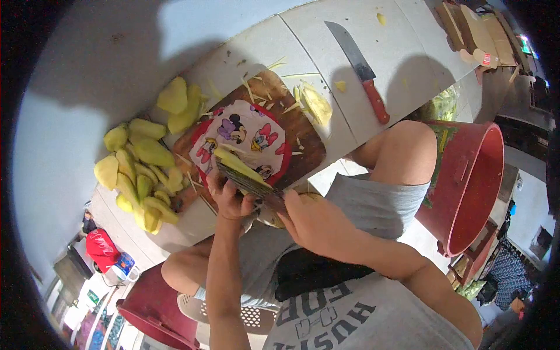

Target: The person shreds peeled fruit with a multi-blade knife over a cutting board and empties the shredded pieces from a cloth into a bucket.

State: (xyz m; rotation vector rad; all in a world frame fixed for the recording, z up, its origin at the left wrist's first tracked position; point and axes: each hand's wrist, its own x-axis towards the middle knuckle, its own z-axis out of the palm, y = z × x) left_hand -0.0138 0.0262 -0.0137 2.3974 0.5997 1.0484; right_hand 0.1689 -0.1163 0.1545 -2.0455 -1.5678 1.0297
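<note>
My right hand (312, 219) is closed round the handle end of a knife (252, 185) with a dark, streaked blade. The blade lies along a peeled yellow-green fruit piece (238, 162), which looks like green mango. Just under that piece, my left hand (229, 197) curls its fingers round its lower end, partly hidden by the blade. Both hands are above a round cloth with a red rim and cartoon print (242, 131), spread on a wooden cutting board (309, 137) among thin shreds.
Peeled fruit pieces (143, 151) are heaped left of the board, and a cut piece (317, 105) lies to its right. A large red-handled knife (363, 73) rests on the tiled surface (303, 44). Red tubs stand at right (461, 181) and lower left (160, 309).
</note>
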